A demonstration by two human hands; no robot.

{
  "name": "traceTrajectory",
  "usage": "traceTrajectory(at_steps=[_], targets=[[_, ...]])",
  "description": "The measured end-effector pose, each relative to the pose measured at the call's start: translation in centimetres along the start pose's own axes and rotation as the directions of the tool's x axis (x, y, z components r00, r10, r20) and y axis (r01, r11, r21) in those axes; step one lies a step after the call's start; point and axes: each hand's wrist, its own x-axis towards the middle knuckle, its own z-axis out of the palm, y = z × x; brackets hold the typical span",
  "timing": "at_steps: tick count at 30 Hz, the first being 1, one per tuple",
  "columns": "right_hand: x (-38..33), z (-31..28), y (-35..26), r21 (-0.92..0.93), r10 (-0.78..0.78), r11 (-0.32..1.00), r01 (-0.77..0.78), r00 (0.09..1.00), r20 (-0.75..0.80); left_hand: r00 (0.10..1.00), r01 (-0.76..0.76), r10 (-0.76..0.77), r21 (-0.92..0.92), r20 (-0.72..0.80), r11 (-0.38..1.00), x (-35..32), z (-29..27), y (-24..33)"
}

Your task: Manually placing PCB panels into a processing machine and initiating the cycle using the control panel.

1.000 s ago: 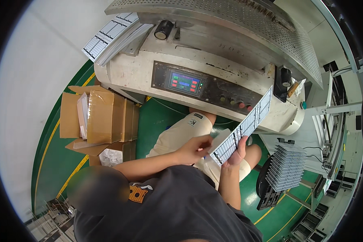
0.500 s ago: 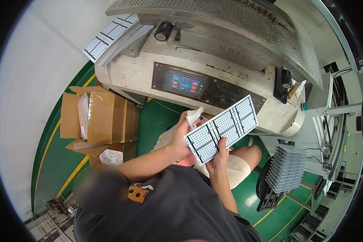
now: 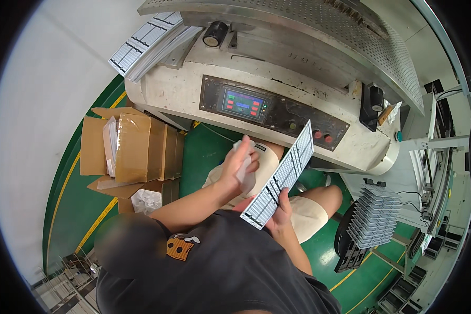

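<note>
My right hand (image 3: pixel 281 212) grips a thin white panel with black lines and a fine grid (image 3: pixel 283 175) near its lower end, thumb on the gridded face. The panel stands tilted above my lap, its far end close to the machine's front. To its left, my left hand (image 3: pixel 234 172) is closed around a crumpled white wipe (image 3: pixel 244 171), apart from the panel. It cannot be told whether the wipe is paper or cloth.
Ahead stands a cream machine (image 3: pixel 183 89) with a lit screen (image 3: pixel 243 104) and a perforated metal cover (image 3: pixel 319 31). Similar panels (image 3: pixel 149 44) are stacked at its left. Cardboard boxes (image 3: pixel 136 149) stand left; a rack of grey plates (image 3: pixel 372 217) stands right.
My left hand with the wipe has come away from the panel, to its left. The panel has turned steeper and more edge-on in my right hand.
</note>
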Motion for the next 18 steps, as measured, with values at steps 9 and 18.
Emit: traceTrajectory(at_steps=[9,18], targets=[[2.9,4.7,-0.7,-0.014,-0.175,0.984,0.179,0.974,0.143,0.995,-0.055,0.052,-0.036,-0.085,0.998,-3.7,2.7,-6.5],[2.7,3.4,2.0,-0.394,-0.174,0.898,0.195,0.981,0.088,0.838,-0.019,0.304,0.532,-0.453,0.847,-3.7,-10.0,4.1]])
